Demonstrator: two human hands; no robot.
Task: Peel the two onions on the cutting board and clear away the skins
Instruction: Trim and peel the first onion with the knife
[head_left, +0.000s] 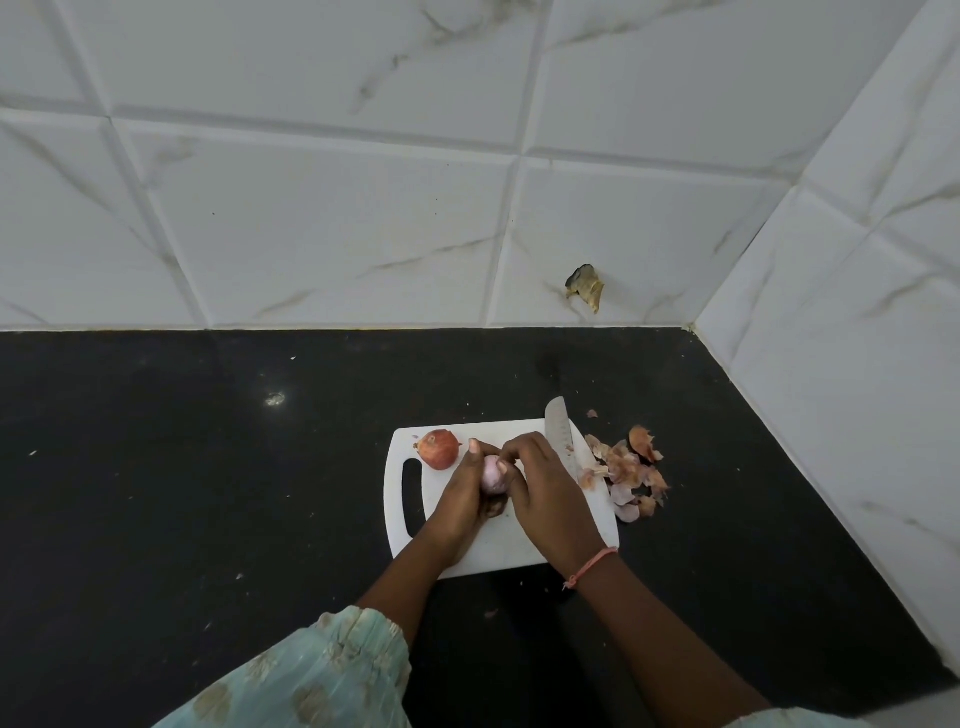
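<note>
Two onions are on or over the white board (498, 551), which lies on the black counter (182, 493). One onion (439, 449), its red-brown skin on, sits at the board's far left corner, just beyond the handle slot. The second, the pale onion (492, 479), mostly bare and pinkish, is held over the middle of the board between both hands.

The left hand (462, 499) cups it from the left, its grip clamped round the bulb, thumb up along the top. The right hand (540, 483) comes in from the right, fingertips curled and pinching at the bulb's upper end.

One knife (560, 434) lies along the board's right edge, tip pointing away, partly hidden by the right hand.

One heap of skins (628, 470), many loose pieces too jumbled to count, lies on the counter touching the board's right edge. A single scrap (592, 413) sits apart, beyond it.
</note>
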